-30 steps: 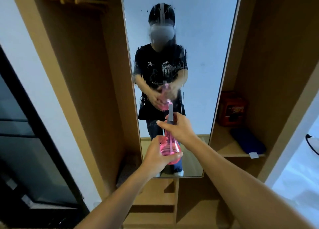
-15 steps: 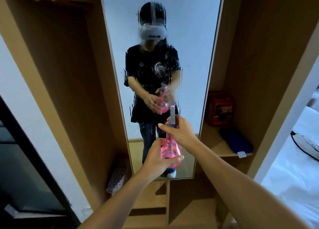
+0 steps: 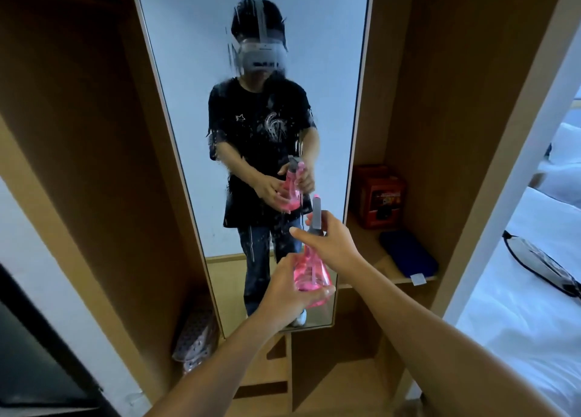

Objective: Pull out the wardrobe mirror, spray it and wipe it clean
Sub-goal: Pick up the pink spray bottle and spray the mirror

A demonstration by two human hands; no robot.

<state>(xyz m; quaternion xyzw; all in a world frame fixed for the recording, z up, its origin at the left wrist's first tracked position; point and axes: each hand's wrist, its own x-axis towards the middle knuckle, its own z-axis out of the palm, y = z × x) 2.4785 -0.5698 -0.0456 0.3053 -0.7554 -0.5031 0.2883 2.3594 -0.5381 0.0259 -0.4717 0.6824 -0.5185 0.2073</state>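
The tall wardrobe mirror (image 3: 320, 70) stands pulled out between two wooden compartments, its glass already flecked with droplets and thin runs across the middle, so the job looks to be in its spraying step. Both hands hold a pink spray bottle (image 3: 311, 273) in front of the lower part of the glass, near it but not touching. The left hand (image 3: 290, 297) cups the wide base from below, fingers curled round it; the right hand (image 3: 330, 246) closes round the neck just under the grey spray head, which points up and toward the mirror. Whether a finger sits on the trigger is hidden behind the hand, so I cannot tell if a squirt is being fired at this instant. The wet patches seem to cover the centre while the top and lower edges look drier, so a few more sprays there may be wanted, though that is a judgement from faint marks. After that the wiping calls for a cloth, and none shows in view; one hand would have to free itself from the bottle and set it down somewhere. On the shelf (image 3: 371, 246) to the right sit a red box (image 3: 379, 196) and a dark blue folded item (image 3: 408, 253); a spotted slipper (image 3: 196, 341) lies low on the left, and a white bed (image 3: 518, 306) lies at the far right.
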